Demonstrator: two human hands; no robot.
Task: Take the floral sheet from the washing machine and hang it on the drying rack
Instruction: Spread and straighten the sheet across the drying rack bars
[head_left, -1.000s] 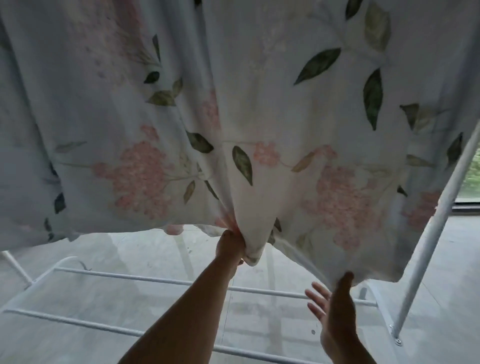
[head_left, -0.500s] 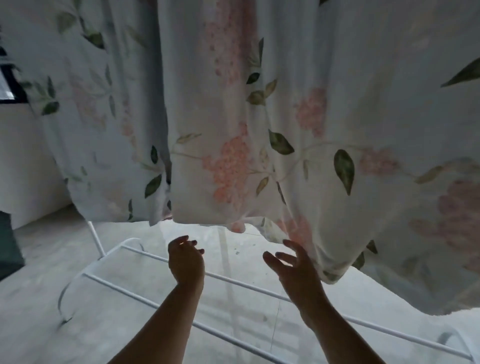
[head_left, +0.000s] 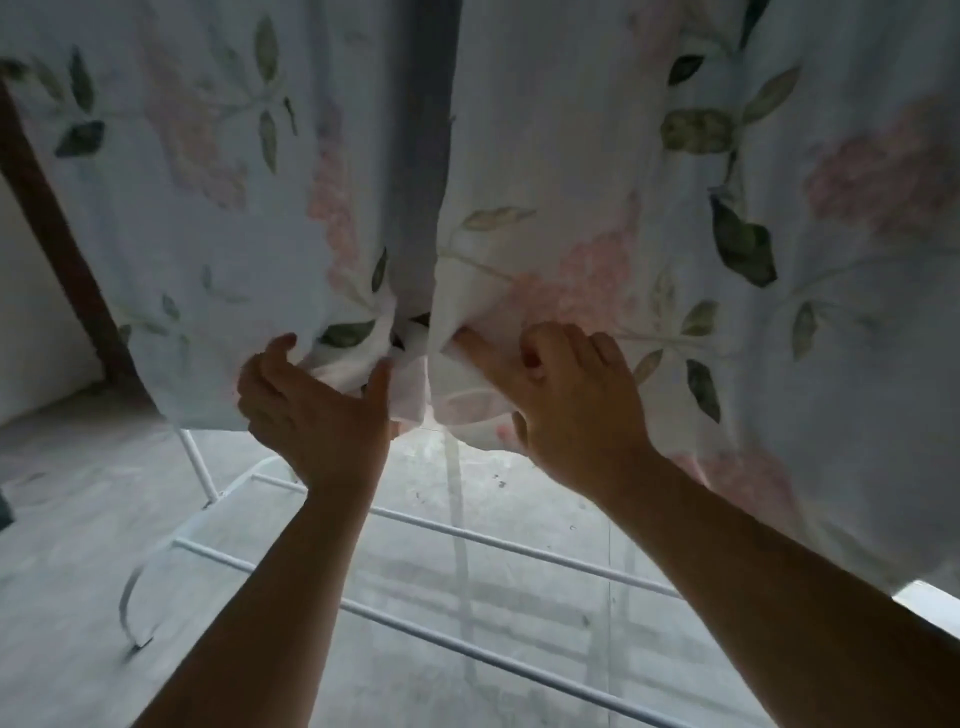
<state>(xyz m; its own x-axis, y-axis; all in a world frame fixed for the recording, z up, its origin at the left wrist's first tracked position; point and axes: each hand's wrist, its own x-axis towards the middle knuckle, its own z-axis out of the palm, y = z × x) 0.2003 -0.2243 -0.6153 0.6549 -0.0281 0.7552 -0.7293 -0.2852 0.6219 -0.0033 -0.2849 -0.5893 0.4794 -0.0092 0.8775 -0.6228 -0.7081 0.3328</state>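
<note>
We see the left hand (head_left: 317, 415) with thumb and fingers curled round a bunched fold at the lower edge of the floral sheet (head_left: 571, 156). The sheet hangs across the whole upper view, above the white bars of the drying rack (head_left: 519, 551). Just beside it, the right hand (head_left: 576, 410) grips the neighbouring fold, fingers bent into the cloth

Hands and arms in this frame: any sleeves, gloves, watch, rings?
Nothing worn that shows. The left hand and right hand have no gloves, and no rings or watch are visible. Both forearms are uncovered down to the frame edge, with no sleeve in view.
</note>
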